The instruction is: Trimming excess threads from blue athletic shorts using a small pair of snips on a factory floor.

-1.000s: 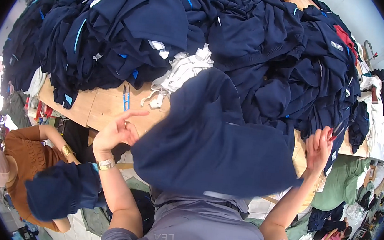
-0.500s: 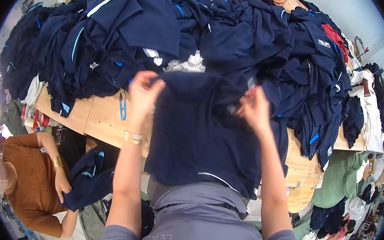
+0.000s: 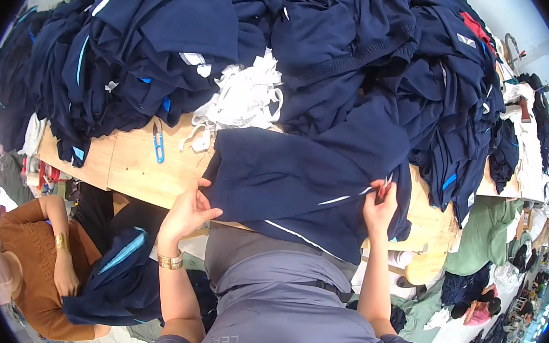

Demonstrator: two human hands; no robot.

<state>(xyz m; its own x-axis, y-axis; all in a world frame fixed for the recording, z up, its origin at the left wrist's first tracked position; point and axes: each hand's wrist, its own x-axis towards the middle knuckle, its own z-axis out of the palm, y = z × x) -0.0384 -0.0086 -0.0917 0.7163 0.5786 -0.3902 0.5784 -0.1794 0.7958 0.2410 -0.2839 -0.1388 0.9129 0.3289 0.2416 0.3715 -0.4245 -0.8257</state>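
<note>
A navy garment (image 3: 274, 178) with white piping lies spread over the near table edge in front of me. At its left end is my left hand (image 3: 186, 213), thumb and fingers apart beside the fabric edge; the fingertips appear to touch it. My right hand (image 3: 378, 213) rests at the garment's right part, closed around small red-handled thread snips (image 3: 384, 189) whose tip points up. The lower fingers of that hand are partly hidden, so I cannot tell whether they also grip cloth.
Piles of navy garments (image 3: 163, 24) cover the table's far side. White scraps (image 3: 242, 97) lie in front of them. Blue thread snips (image 3: 158, 143) sit on the wooden table (image 3: 137, 176). At left, a person in brown (image 3: 44, 262) handles navy cloth. Green fabric (image 3: 485, 239) hangs at right.
Both hands have moved down towards me, and the garment has been turned and laid flatter, showing more white piping. More of the white scraps shows. The person at left has shifted their cloth.
</note>
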